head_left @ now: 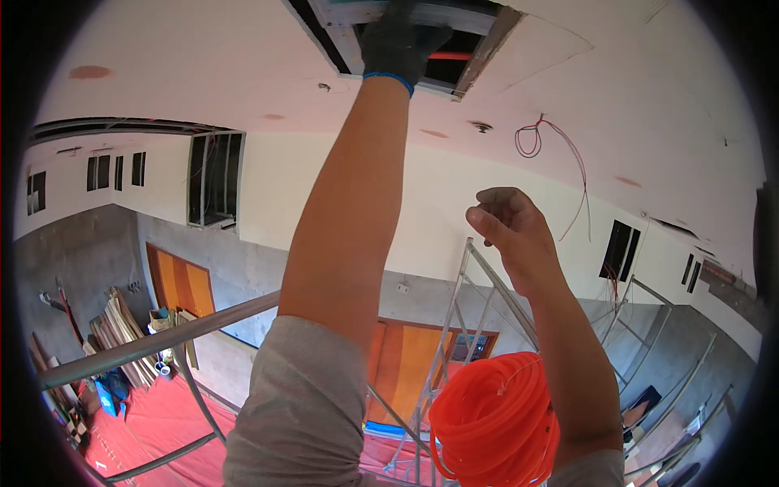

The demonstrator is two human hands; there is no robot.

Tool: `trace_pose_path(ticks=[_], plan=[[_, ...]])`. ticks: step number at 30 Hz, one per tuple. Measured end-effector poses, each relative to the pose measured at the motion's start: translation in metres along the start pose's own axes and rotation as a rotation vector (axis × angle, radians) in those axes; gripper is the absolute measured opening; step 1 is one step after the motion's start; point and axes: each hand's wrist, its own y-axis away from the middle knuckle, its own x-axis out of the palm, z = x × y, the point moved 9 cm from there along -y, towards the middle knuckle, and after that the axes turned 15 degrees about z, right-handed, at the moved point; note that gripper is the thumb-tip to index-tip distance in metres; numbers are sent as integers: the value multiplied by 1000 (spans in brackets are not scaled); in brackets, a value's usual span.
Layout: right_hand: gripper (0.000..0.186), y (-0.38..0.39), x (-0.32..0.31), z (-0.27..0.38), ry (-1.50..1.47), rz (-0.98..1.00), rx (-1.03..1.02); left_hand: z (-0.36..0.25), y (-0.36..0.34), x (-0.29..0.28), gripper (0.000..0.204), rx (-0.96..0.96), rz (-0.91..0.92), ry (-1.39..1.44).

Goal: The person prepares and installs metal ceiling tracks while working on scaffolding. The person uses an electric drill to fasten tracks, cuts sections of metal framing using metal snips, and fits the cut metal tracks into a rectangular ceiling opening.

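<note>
My left hand [398, 50], in a dark glove with a blue cuff, reaches up into a rectangular ceiling opening [489, 49]. Its thumb stands apart to the right and the fingers stretch up across the metal framing [350, 42]; the fingertips are hard to make out. Just right of the glove, an orange tube [449, 56] shows inside the dark opening. My bare right hand [511, 231] is raised below the ceiling with its fingers curled in toward the thumb, and nothing shows in it. A coil of bright orange tubing [495, 422] sits low, beside my right forearm.
A metal scaffold rail [162, 345] crosses at the left, and a scaffold frame [487, 284] rises behind my right hand. Loose wires [568, 146] hang from the ceiling. Far below, boards [122, 337] lean on a wall beside red floor covering [154, 430].
</note>
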Motion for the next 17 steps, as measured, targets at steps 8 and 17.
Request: trace_pose_path(ticks=[8, 17], plan=[[52, -4, 8, -7, 5, 21, -1, -2, -8, -14, 88, 36, -44, -616], [53, -5, 6, -9, 64, -11, 25, 36, 2, 4, 108, -158, -357, 23]])
